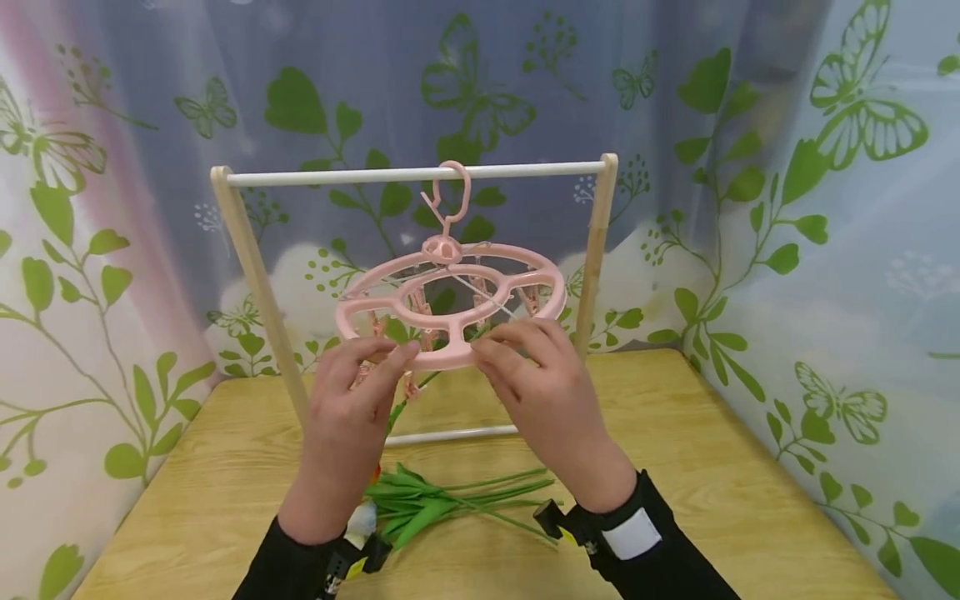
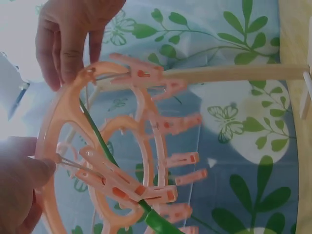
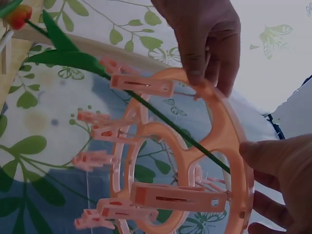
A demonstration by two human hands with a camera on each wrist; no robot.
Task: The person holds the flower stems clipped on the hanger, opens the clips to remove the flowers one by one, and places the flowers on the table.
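Note:
A pink round clip hanger [image 1: 456,335] hangs by its hook [image 1: 467,196] from a white bar. My left hand [image 1: 347,404] pinches the near left rim between thumb and fingers. The right hand [image 1: 546,387] pinches the same rim a little to the right. Pink clothespins [image 3: 178,196] dangle below the ring. A single artificial tulip, its green stem [image 3: 161,122] running up to the near rim between the hands, hangs with its red-orange bloom [image 3: 18,17] downward. The left wrist view shows the stem passing behind a clothespin [image 2: 111,174] close to the left hand.
The white bar [image 1: 322,177] spans two wooden posts [image 1: 595,250], with a lower white bar [image 1: 450,435] near the tabletop. More artificial tulips [image 1: 420,504] lie on the wooden table [image 1: 675,467], under and between the wrists. A patterned curtain [image 1: 750,292] surrounds the table.

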